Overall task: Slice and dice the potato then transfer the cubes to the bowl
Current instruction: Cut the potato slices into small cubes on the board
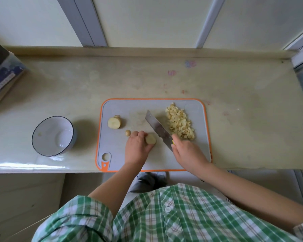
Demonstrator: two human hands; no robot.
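**Dicing station, seen from above.** The left grip [137, 147], over the near half of the cutting board [112, 149], curls round a potato stub [150, 139]. The stub juts right from the fingers, its long axis left–right and its cut face turned toward the knife [158, 128]. The right grip [187, 152] holds the knife handle. The blade lies just right of the stub and points far-left. Beyond it is the pile of cubes [180, 122]. At far left lies a second potato piece [114, 122]. The bowl [53, 136] stands on the desk [234, 137], left of the board, on the left grip's side.
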